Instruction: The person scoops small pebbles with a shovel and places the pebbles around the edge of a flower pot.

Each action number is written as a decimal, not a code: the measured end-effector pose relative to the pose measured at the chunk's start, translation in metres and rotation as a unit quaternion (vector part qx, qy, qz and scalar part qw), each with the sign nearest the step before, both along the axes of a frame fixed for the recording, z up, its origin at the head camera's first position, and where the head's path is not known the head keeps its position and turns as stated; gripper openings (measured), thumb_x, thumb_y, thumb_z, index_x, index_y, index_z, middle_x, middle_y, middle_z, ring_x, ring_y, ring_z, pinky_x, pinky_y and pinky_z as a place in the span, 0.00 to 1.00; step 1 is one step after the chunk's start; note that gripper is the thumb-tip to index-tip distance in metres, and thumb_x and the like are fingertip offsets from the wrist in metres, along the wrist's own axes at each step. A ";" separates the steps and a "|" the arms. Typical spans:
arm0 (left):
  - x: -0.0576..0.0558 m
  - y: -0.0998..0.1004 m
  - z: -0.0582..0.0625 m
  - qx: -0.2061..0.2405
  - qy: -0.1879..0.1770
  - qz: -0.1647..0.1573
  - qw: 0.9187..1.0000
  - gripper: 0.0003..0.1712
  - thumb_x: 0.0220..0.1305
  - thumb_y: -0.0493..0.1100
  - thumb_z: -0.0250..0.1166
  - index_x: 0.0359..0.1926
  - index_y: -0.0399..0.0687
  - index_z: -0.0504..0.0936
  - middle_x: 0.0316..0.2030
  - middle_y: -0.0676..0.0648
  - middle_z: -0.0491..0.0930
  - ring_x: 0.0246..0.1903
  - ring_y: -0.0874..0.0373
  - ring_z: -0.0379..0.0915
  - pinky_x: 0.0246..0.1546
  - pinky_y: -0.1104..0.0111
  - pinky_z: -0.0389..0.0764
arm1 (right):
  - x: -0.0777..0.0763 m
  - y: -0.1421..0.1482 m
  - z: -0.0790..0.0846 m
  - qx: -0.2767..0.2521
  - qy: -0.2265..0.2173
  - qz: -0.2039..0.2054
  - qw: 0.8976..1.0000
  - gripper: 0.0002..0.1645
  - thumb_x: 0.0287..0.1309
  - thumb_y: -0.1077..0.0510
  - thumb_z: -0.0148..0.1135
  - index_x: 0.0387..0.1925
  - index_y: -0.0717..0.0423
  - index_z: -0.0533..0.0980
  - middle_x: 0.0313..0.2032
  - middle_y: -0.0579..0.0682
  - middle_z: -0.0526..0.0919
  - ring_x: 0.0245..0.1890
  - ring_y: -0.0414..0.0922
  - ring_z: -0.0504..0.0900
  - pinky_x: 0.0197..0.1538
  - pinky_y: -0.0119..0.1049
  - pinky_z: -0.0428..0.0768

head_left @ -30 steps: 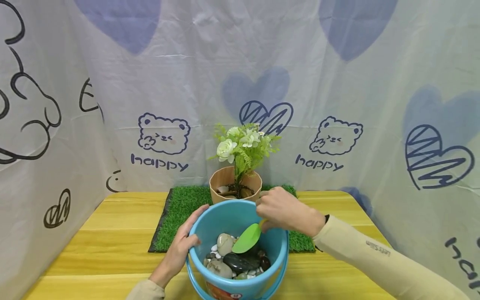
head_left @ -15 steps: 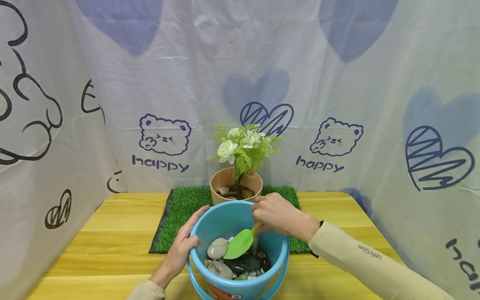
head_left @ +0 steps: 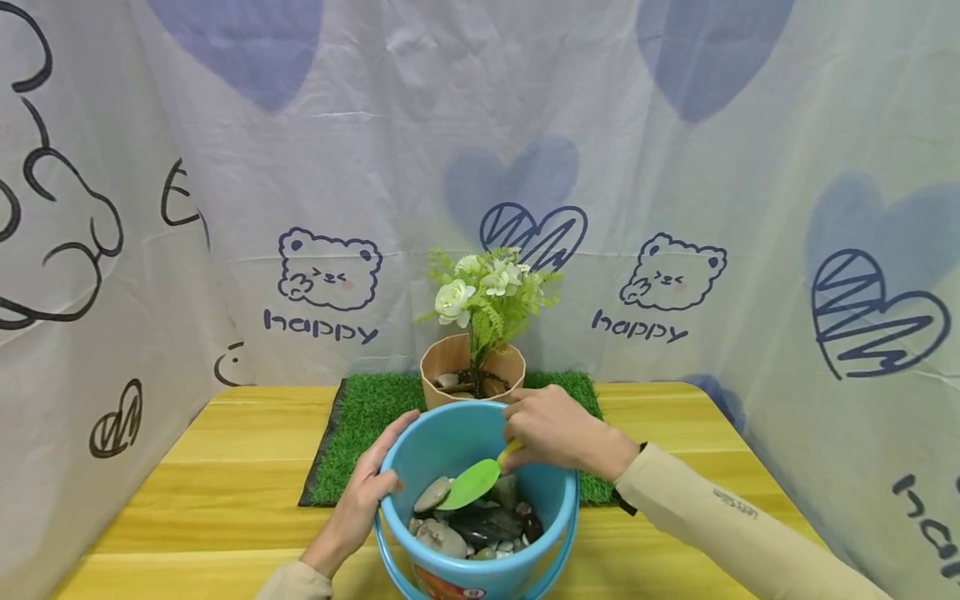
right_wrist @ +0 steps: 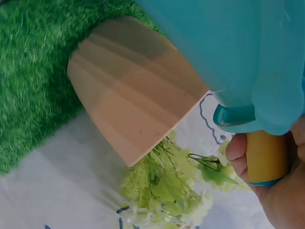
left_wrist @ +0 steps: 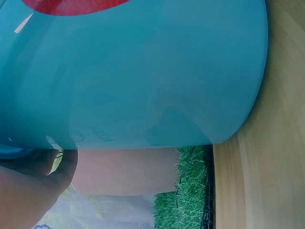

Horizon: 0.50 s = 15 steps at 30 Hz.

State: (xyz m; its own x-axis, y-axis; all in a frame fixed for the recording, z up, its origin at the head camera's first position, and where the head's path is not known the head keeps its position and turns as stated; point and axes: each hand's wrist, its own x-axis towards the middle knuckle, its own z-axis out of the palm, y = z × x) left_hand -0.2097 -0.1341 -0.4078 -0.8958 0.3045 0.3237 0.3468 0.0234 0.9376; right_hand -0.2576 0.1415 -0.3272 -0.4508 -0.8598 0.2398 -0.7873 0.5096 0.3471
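A light blue bucket (head_left: 450,429) stands at the front of the table, holding stones of several sizes. My left hand (head_left: 360,492) grips its left rim, thumb over the edge and fingers along the outside. In my right hand (head_left: 558,433) is a toy shovel with a green blade (head_left: 472,485); its yellow handle (right_wrist: 268,157) shows in the right wrist view. The blade is inside the bucket, its tip against a pale oval stone (head_left: 431,496) on the left. A glossy dark stone (head_left: 486,527) and a grey rough stone (head_left: 441,537) lie nearer the front.
Just behind the bucket, a tan planter (head_left: 435,367) with white artificial flowers (head_left: 454,302) stands on a green turf mat (head_left: 367,417). The bucket's handle (head_left: 558,567) hangs down at the front. Printed cloth (head_left: 405,167) encloses the wooden table (head_left: 225,467) at the back and sides.
My right hand has moved slightly left and down, bringing the shovel blade lower. The pale oval stone has shifted left and now lies tilted. My left hand stays on the rim.
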 end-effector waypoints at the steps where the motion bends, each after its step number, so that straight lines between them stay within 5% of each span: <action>1: 0.000 0.000 0.000 0.000 0.000 -0.001 1.000 0.47 0.48 0.33 0.46 0.75 0.54 0.57 0.72 0.39 0.60 0.65 0.36 0.63 0.57 0.52 0.71 | 0.000 0.000 0.000 -0.006 -0.005 -0.004 1.000 0.20 0.43 0.31 0.68 0.15 0.38 0.79 0.21 0.35 0.76 0.30 0.36 0.74 0.24 0.27 0.68; 15: 0.000 -0.001 0.000 -0.002 0.004 -0.004 1.000 0.48 0.48 0.33 0.46 0.75 0.52 0.56 0.71 0.37 0.61 0.65 0.36 0.64 0.58 0.50 0.70 | -0.002 -0.005 -0.011 -0.053 0.014 0.014 0.998 0.19 0.46 0.32 0.66 0.19 0.39 0.80 0.22 0.36 0.75 0.27 0.36 0.72 0.29 0.28 0.69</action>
State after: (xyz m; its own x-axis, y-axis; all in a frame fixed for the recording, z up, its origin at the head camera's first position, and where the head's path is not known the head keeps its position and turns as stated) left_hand -0.2101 -0.1349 -0.4074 -0.8907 0.3122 0.3305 0.3554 0.0246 0.9344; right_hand -0.2598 0.1364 -0.3385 -0.4184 -0.8416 0.3416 -0.7929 0.5219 0.3146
